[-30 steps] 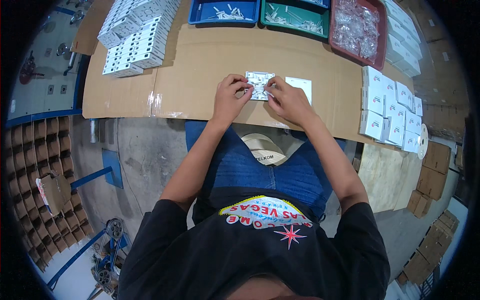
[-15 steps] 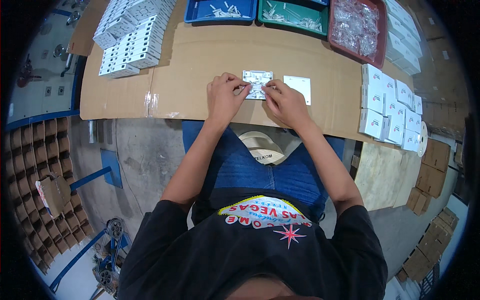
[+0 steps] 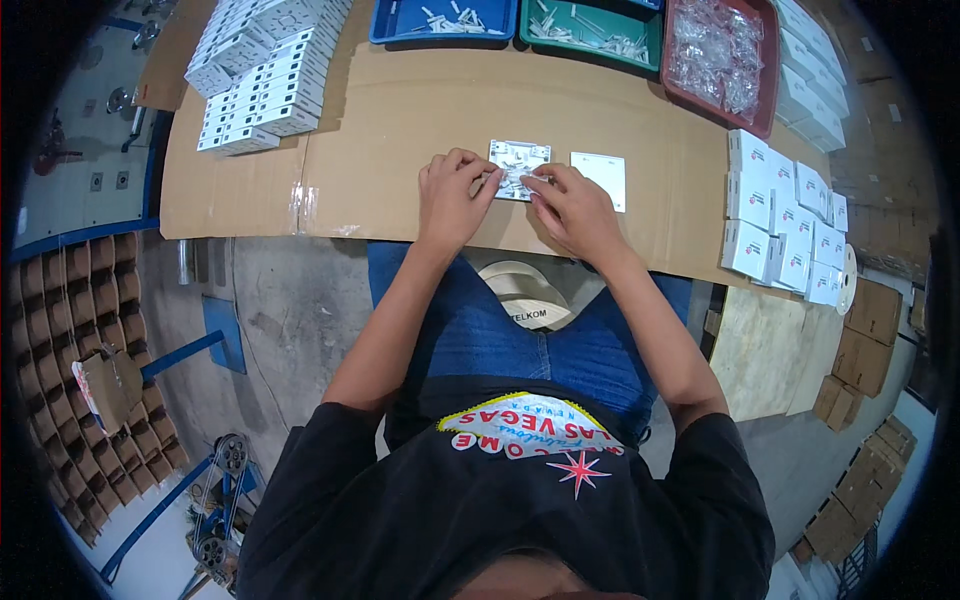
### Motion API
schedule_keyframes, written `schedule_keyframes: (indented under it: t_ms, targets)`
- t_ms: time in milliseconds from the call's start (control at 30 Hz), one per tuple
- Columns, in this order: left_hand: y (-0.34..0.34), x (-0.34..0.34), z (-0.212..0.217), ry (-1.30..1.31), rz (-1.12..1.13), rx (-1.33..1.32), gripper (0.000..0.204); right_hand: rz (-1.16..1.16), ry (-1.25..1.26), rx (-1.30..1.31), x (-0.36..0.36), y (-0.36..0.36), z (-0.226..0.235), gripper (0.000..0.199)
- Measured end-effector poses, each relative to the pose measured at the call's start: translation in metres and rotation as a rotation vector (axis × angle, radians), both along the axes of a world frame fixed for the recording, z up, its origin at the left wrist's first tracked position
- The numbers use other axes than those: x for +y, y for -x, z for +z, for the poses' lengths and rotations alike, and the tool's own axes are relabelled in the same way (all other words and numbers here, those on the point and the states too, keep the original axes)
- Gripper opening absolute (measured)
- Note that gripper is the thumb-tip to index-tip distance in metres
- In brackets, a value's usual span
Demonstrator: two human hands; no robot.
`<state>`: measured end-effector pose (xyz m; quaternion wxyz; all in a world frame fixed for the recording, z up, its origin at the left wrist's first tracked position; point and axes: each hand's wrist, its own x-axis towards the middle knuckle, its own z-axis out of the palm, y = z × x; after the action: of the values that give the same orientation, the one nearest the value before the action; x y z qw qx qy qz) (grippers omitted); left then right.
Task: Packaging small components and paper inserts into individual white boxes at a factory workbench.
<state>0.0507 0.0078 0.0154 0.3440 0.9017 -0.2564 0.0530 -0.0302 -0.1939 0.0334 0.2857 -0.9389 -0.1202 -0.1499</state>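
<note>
A white square plastic box base [image 3: 520, 152] lies on the cardboard-covered table, its inside facing up with small white parts in it. My left hand [image 3: 455, 197] is at its left edge, thumb and fingertips pinched together over the inside. From the right, my right hand [image 3: 580, 212] reaches in with its fingertips also closed over the small parts. What either pinch holds is too small to make out. Just right of the base, partly behind my right hand, lies a flat white square cover [image 3: 602, 172].
Stacked white plastic boxes [image 3: 265, 90] stand at the far left. Along the back are a blue tray [image 3: 440, 40] and a green tray [image 3: 590, 52] with small white parts, and a red tray [image 3: 720, 112] of clear bags. White packets [image 3: 770, 205] are piled at the right.
The box base, the cover and both hands appear slightly further right, as does most of the table. My right fingers have shifted a little over the base; the pinched pose stays.
</note>
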Motion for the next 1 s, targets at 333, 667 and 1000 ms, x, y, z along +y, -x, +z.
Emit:
schedule_keyframes:
  t_ms: [333,667,1000]
  targets:
    - [-0.004,0.026,0.005,0.168,-0.165,0.143,0.063,0.014,-0.002,0.012,0.002,-0.004,0.003,0.031]
    - [-0.001,0.024,0.006,0.063,-0.179,-0.001,0.063,-0.032,-0.033,0.004,0.006,-0.003,0.003,0.033]
    - [0.001,0.02,0.013,0.012,-0.114,-0.108,0.061,-0.06,-0.043,0.021,-0.005,-0.013,0.001,0.033]
